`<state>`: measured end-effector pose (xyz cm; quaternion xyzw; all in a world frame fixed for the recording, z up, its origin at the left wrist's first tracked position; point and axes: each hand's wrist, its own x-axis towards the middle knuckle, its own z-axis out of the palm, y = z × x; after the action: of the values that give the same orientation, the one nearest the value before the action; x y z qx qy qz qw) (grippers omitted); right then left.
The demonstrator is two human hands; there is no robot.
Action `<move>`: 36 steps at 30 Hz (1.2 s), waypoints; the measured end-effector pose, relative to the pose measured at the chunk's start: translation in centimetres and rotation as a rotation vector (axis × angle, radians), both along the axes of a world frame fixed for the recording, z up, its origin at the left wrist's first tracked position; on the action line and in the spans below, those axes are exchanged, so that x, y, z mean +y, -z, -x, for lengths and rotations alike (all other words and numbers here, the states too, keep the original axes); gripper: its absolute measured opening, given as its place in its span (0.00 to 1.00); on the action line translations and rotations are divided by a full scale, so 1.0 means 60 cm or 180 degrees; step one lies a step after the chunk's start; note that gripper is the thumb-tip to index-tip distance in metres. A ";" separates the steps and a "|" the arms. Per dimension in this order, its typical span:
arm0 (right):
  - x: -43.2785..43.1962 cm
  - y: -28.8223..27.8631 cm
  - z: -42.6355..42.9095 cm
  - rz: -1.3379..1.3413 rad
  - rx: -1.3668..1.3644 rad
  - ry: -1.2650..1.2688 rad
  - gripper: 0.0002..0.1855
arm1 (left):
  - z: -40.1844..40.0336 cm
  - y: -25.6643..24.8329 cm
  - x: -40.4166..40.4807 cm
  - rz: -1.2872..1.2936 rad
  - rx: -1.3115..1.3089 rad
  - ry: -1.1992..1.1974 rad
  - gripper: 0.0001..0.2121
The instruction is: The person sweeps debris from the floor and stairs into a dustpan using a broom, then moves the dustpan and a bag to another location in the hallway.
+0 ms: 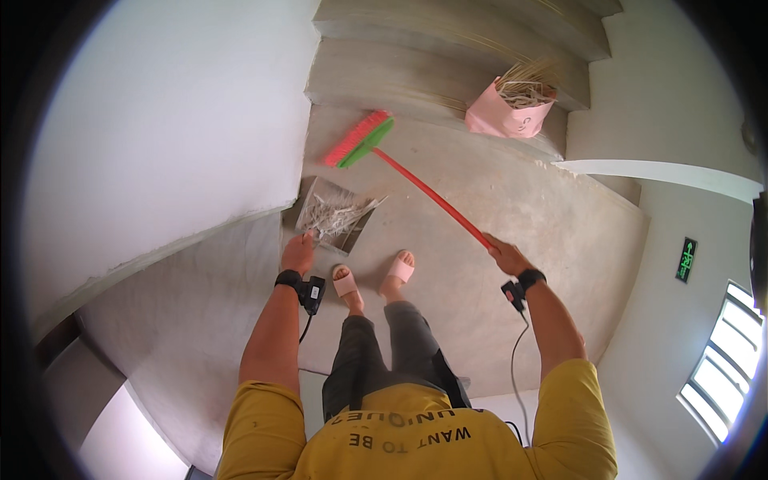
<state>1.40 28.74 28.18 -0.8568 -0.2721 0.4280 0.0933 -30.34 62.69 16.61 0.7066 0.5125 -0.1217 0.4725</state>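
My right hand (509,255) grips the upper end of the red handle of a broom (435,198). The broom's green head with pink-red bristles (360,139) rests on or just above the landing by the left wall. My left hand (298,252) is closed at the near edge of a dustpan (350,239), and its handle is mostly hidden by the hand. Pale shredded strips (333,215) fill much of the dustpan, with some poking past its right side. The broom head lies beyond the dustpan, apart from it.
Concrete stairs (384,72) rise ahead. At their foot, to the right, stands a pink bag (510,120) stuffed with dry stalks and strips. A white wall (180,120) borders the left side. My slippered feet stand just behind the dustpan. Cables hang from both wrist devices.
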 end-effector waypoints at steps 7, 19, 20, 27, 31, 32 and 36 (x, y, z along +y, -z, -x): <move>-0.169 0.029 0.172 -0.0370 -0.0309 0.0652 0.22 | 0.000 0.040 -0.011 -0.0356 -0.0512 0.0053 0.23; -0.071 -0.018 0.233 -0.0820 -0.0276 0.0145 0.22 | 0.004 0.019 -0.011 0.0035 -0.0136 0.0051 0.23; -0.048 0.003 0.210 -0.0982 -0.0331 -0.0007 0.22 | 0.010 0.023 -0.011 -0.0028 -0.0220 0.0078 0.23; 0.019 0.009 0.083 -0.0068 0.0102 0.0195 0.22 | 0.017 0.013 -0.016 -0.0083 -0.0210 0.0150 0.22; -0.108 0.029 0.114 -0.0390 -0.0282 0.0551 0.21 | 0.018 0.021 -0.016 -0.0314 -0.0392 0.0201 0.22; -0.127 0.032 0.134 -0.0334 -0.0283 0.0779 0.21 | 0.017 0.019 -0.015 -0.0258 -0.0384 0.0187 0.21; -0.169 0.030 0.224 -0.0275 -0.0383 0.1274 0.22 | 0.004 0.008 -0.019 -0.0177 -0.0412 0.0179 0.21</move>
<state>-12.07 18.60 26.38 -0.9130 -0.1197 0.3369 0.1966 -30.61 61.54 16.15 0.7400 0.4639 -0.0747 0.4812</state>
